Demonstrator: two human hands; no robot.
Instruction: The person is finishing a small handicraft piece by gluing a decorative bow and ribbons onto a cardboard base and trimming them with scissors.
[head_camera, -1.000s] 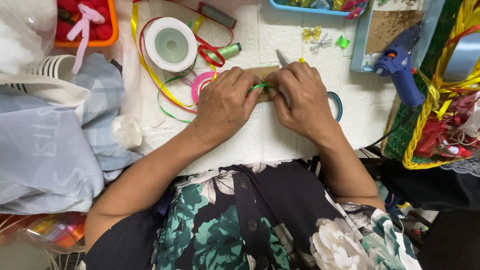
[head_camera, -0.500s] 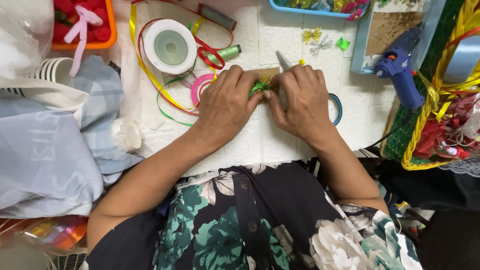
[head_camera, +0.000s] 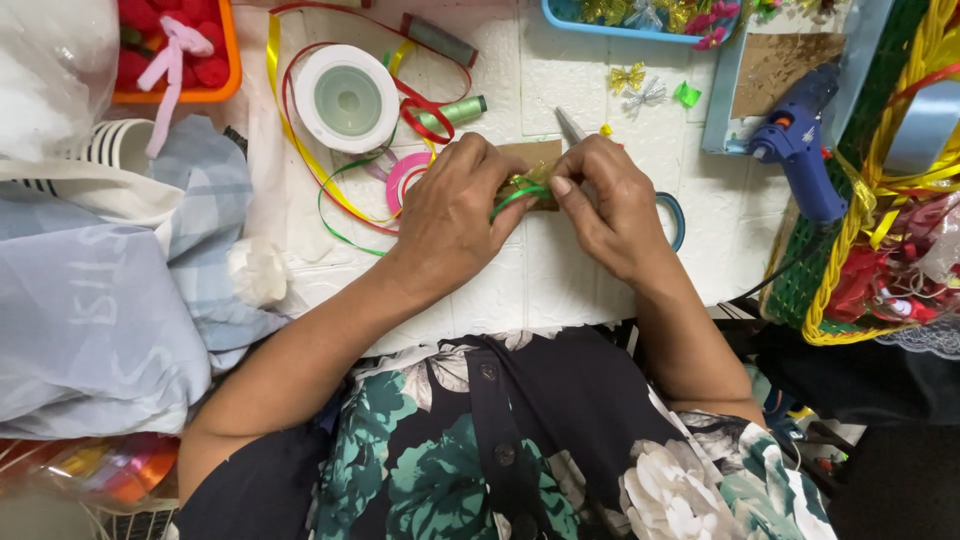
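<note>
Both hands pinch the green ribbon over the brown card.
Your left hand (head_camera: 455, 215) and right hand (head_camera: 605, 205), closed on the green ribbon (head_camera: 515, 195), have drawn closer at the brown card (head_camera: 535, 160), mid-worktop (head_camera: 600, 90); the fold looks tighter.

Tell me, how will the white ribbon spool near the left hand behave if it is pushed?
The white ribbon spool lies flat on its broad side, so it would probably slide, not roll. It looks light, mostly hollow. The loose red ribbon around it may drag along.
</note>
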